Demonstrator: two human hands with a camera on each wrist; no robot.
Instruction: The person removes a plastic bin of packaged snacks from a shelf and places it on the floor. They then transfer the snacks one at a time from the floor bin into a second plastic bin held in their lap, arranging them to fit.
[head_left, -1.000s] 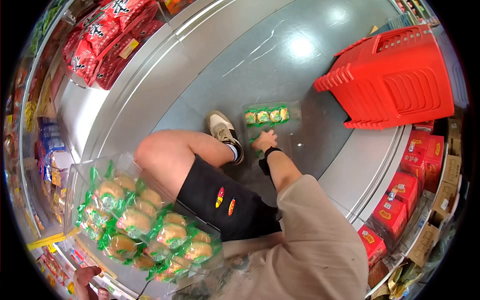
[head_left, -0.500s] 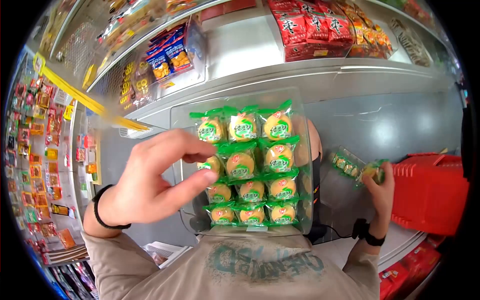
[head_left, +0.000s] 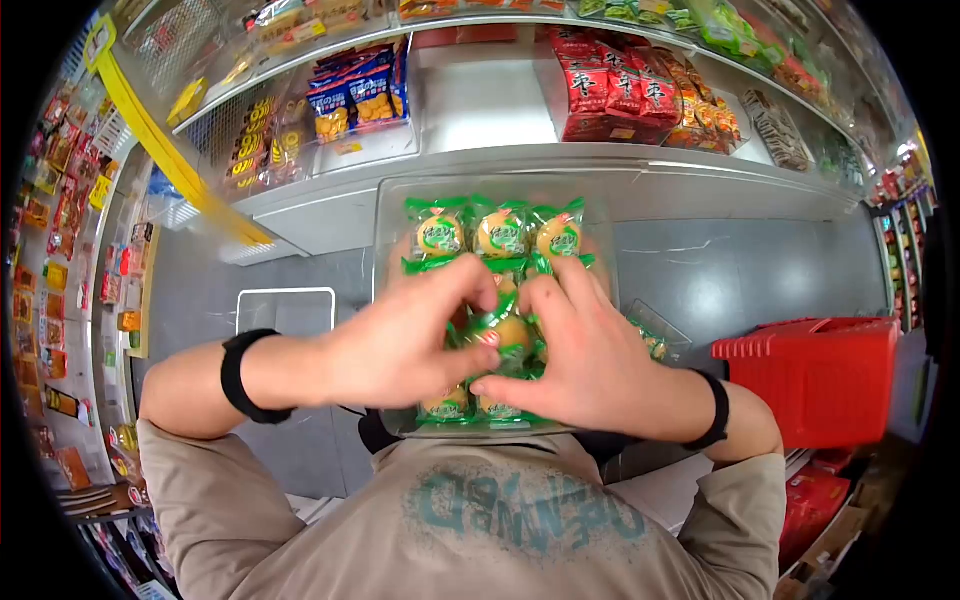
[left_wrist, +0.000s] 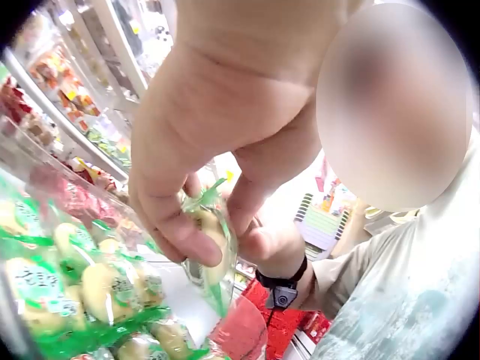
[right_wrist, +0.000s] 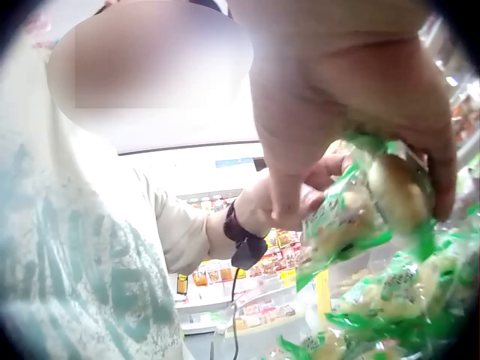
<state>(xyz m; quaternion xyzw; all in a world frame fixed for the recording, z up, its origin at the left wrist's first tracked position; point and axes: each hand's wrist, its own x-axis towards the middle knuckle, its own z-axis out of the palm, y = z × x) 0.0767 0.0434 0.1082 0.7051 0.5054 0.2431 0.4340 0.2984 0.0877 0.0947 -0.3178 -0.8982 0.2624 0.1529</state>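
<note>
A clear plastic box (head_left: 590,190) with rows of round pastries in green-and-clear wrappers (head_left: 437,235) sits in front of my torso. Both hands meet above its middle. My left hand (head_left: 400,335) pinches a wrapped pastry (left_wrist: 212,244) between thumb and fingers. Across from it, my right hand (head_left: 605,365) grips another wrapped pastry (right_wrist: 401,191), fingers curled round its edge. In the right wrist view the two packets lie side by side, close over the other pastries. My hands hide part of the middle rows in the head view.
On the floor to the right lies a second clear tray (head_left: 677,338) with a few wrapped pastries. Stacked red plastic stools (head_left: 810,380) stand beyond it. Ahead, a shelf edge (head_left: 480,165) carries red snack bags (head_left: 620,85); a white-rimmed bin (head_left: 287,293) stands at left.
My right hand has come up from the floor tray with pastry in it and joined the left over the box. My left hand has moved right, inward over the rows. The head view has turned.
</note>
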